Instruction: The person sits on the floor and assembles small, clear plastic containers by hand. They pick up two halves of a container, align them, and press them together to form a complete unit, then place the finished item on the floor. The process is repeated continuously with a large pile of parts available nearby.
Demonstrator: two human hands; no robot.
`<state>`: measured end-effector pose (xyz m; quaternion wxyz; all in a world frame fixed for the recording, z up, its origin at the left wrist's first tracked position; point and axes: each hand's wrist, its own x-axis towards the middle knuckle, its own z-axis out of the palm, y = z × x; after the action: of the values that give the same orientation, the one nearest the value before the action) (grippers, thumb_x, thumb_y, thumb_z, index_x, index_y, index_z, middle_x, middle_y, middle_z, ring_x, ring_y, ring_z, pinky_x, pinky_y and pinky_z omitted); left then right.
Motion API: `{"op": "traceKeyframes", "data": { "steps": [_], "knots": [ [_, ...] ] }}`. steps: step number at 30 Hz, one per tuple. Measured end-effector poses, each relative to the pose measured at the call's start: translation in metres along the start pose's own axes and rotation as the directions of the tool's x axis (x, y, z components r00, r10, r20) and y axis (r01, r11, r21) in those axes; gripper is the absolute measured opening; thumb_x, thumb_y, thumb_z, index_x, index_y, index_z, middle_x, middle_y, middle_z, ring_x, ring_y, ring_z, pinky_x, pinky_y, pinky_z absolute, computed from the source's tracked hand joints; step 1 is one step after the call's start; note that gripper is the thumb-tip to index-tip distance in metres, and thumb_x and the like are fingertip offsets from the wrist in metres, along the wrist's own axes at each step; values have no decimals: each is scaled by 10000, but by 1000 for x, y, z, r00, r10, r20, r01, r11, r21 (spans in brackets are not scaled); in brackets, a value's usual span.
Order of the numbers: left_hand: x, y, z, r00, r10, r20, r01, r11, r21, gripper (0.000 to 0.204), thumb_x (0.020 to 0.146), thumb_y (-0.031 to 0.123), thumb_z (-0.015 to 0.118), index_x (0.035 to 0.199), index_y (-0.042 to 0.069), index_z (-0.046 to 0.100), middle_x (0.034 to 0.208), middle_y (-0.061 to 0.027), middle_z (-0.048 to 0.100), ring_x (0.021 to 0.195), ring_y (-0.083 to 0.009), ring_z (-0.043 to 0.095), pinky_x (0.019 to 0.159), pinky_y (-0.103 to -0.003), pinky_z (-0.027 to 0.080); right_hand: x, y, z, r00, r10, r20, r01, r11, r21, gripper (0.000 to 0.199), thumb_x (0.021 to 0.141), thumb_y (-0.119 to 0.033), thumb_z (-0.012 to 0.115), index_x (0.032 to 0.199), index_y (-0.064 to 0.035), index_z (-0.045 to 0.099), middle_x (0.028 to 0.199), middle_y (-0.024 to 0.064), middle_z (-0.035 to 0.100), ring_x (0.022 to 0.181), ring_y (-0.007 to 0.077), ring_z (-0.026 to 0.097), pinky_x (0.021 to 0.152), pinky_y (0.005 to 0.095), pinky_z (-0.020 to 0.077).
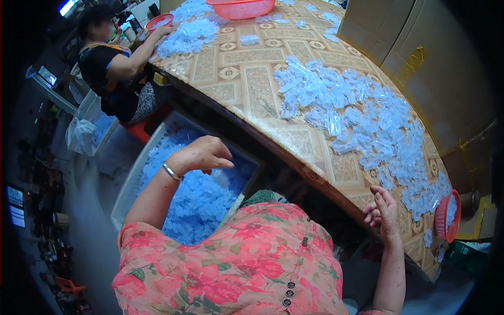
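Observation:
My left hand [203,153], with a silver bracelet at its wrist, hovers over a white crate [137,181] at my left side. Its fingers are bent and apart, and nothing shows between them. Clear plastic pieces [197,202] fill the crate in a loose heap. My right hand [385,214] is at the table's near edge on the right, fingers half curled and spread, with nothing visible in it. Beyond it, a wide spread of small clear plastic pieces [362,113] lies on the patterned tabletop [257,100].
A red basket [447,216] with clear pieces sits at the table's right edge. Tall cardboard [415,58] stands along the right. At the far left a person [118,68] works beside another heap [189,37]. A larger red basket [241,8] is at the back.

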<state>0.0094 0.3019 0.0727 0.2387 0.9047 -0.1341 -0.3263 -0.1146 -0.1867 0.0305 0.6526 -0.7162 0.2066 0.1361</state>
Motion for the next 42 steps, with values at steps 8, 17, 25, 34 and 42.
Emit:
{"op": "traceKeyframes", "data": {
  "steps": [8, 17, 25, 34, 42],
  "knots": [
    [95, -38, -96, 863, 206, -461, -361, 890, -279, 357, 900, 177, 735, 1172, -48, 683, 943, -71, 718, 790, -119, 656, 661, -270, 538, 3, 2, 0, 1000, 15, -23, -16, 999, -36, 400, 997, -289, 612, 1279, -15, 538, 745, 103, 687, 487, 116, 626, 400, 190, 440],
    [324, -22, -231, 531, 409, -742, -57, 891, 450, 839, 860, 608, 665, 1509, 135, 424, 1567, -260, 331, 1481, -410, 260, 1192, -514, 258, 6, 2, 0, 986, 141, -84, -142, 990, -6, 258, 1005, -244, 580, 1146, -30, 551, 623, 129, 652, 386, 141, 578, 326, 216, 413],
    [383, -31, -249, 846, 24, -533, 126, 962, 243, 919, 797, 676, 696, 1438, 45, 504, 1428, -257, 515, 1373, -368, 459, 1132, -420, 372, 9, -24, 12, 922, 350, -166, -344, 937, 63, 140, 997, -208, 628, 1013, -69, 629, 634, 93, 681, 387, 118, 549, 367, 217, 419],
    [471, -19, -322, 719, 269, -641, -34, 934, 355, 773, 882, 599, 621, 1457, 97, 503, 1509, -208, 456, 1420, -336, 417, 1164, -442, 335, 10, -25, 9, 897, 398, -191, -391, 917, 75, 142, 997, -217, 633, 997, -75, 627, 611, 94, 668, 380, 121, 546, 355, 227, 403],
    [578, -29, -345, 731, 192, -655, 258, 810, 526, 776, 963, 642, 420, 1582, 202, 264, 1645, -78, 251, 1542, -286, 130, 1164, -644, 134, 13, -38, 14, 887, 431, -167, -417, 902, 116, 139, 997, -207, 634, 959, -74, 643, 601, 100, 668, 395, 124, 561, 369, 229, 417]
  ]
}}
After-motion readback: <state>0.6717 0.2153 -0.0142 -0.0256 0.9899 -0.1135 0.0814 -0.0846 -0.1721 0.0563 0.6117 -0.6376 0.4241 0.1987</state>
